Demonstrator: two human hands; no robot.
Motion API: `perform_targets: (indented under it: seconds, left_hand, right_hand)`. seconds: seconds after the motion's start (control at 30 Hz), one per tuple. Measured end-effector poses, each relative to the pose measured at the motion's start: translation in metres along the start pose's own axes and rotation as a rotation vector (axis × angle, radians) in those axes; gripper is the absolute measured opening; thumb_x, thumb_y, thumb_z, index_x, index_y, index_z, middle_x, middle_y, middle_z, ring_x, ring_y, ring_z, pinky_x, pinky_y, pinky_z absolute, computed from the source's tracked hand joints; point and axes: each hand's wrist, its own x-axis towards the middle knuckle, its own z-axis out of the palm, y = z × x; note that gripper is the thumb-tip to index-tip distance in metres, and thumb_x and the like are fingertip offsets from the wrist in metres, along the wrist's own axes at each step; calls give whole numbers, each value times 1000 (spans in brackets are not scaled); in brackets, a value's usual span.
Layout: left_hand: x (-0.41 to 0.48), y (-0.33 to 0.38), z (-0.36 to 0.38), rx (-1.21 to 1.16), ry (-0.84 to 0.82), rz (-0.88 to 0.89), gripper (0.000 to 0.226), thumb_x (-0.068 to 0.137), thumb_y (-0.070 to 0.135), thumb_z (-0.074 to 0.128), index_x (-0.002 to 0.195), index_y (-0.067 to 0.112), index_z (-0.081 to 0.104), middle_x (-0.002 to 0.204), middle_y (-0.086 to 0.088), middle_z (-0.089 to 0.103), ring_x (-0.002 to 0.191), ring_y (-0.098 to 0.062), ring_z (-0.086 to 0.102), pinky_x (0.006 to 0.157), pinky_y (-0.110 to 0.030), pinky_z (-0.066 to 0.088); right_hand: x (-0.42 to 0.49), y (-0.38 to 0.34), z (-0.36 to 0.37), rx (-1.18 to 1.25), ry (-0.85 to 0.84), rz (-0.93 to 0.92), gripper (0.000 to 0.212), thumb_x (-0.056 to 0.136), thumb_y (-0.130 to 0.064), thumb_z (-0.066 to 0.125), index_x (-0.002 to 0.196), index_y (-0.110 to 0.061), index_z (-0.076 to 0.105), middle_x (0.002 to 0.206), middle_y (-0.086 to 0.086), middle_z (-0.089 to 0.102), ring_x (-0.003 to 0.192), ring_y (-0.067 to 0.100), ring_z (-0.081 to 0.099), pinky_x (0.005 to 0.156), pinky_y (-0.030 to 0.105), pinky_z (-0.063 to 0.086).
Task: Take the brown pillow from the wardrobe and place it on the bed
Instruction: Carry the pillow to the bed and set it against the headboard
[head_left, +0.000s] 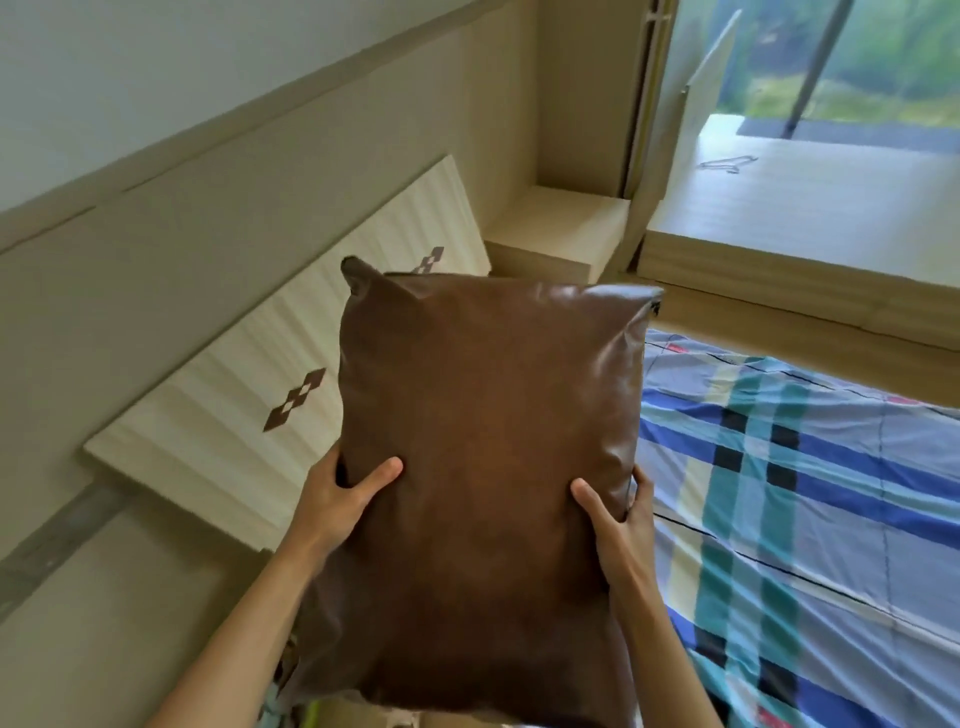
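A brown leather-look pillow (483, 467) fills the middle of the head view, held up in front of me above the head end of the bed. My left hand (337, 499) grips its left edge, thumb pressed on the front face. My right hand (615, 512) grips the right edge the same way. The bed (810, 499), covered with a blue, teal and cream plaid sheet, lies to the right and below the pillow. The pillow's lower part hides what is beneath it. No wardrobe is in view.
A cream ribbed headboard panel (249, 384) with brown diamond motifs leans on the beige wall at left. A light wooden bedside ledge (561, 228) sits in the corner. A wooden window platform (800, 218) runs along the bed's far side, below a window.
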Motion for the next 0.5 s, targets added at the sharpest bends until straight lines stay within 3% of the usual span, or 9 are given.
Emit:
perform_targets:
  seconds: [0.1, 0.23, 0.3, 0.4, 0.5]
  left_hand:
    - [64, -23, -7, 26, -86, -23, 91, 64, 66, 83, 143, 28, 58, 127, 13, 68, 119, -19, 64, 103, -40, 54]
    - [167, -58, -16, 51, -225, -72, 103, 53, 78, 84, 141, 30, 60, 127, 13, 68, 114, -14, 66, 104, -44, 54]
    - [215, -77, -10, 49, -303, -94, 92, 57, 72, 85, 136, 30, 63, 121, 16, 70, 110, -9, 67, 102, -41, 55]
    - [286, -114, 7, 82, -356, -106, 49, 69, 57, 88, 111, 41, 67, 108, 24, 70, 101, 0, 67, 98, -36, 56]
    - [355, -152, 28, 104, -379, -92, 53, 61, 65, 87, 105, 39, 70, 108, 19, 73, 104, -9, 71, 95, -37, 58]
  right_hand:
    - [18, 18, 37, -39, 72, 24, 92, 56, -71, 85, 136, -51, 43, 129, -9, 66, 109, 7, 67, 86, 31, 56]
    - [50, 56, 95, -52, 193, 98, 93, 57, -67, 87, 138, -48, 44, 129, -8, 67, 109, 9, 68, 87, 30, 56]
    - [74, 76, 120, -56, 229, 142, 89, 66, -59, 91, 140, -47, 43, 130, -4, 67, 112, 13, 68, 89, 32, 56]
    - [119, 112, 149, -62, 232, 188, 78, 80, -39, 87, 142, -43, 41, 132, 1, 67, 113, 18, 69, 91, 34, 57]
    - [171, 154, 174, -83, 200, 234, 92, 72, -43, 89, 148, -39, 38, 134, 1, 67, 116, 22, 69, 96, 41, 58]
